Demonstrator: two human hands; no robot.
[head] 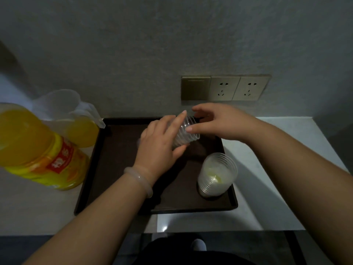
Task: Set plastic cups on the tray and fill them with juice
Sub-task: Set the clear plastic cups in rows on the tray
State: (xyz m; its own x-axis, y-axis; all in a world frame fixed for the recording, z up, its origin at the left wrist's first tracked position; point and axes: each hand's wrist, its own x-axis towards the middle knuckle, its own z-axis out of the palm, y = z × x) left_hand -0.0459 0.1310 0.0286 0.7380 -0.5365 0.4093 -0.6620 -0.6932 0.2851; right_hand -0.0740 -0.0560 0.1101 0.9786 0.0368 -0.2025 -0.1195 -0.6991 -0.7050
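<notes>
A dark brown tray (118,180) lies on the white counter. Above its far middle, my left hand (158,142) grips a stack of clear ribbed plastic cups (186,133), held on its side with the rims toward the right. My right hand (219,121) pinches the rim end of that stack with thumb and fingers. One clear cup (216,175) stands upright at the tray's near right corner, with a trace of yellow juice at its bottom. A large bottle of orange juice (36,150) with a yellow and red label stands left of the tray.
A clear plastic jug (76,119) holding some orange juice stands behind the bottle, at the tray's far left corner. A switch and sockets panel (225,88) sits on the wall behind. The white counter (267,188) extends right of the tray to its edge.
</notes>
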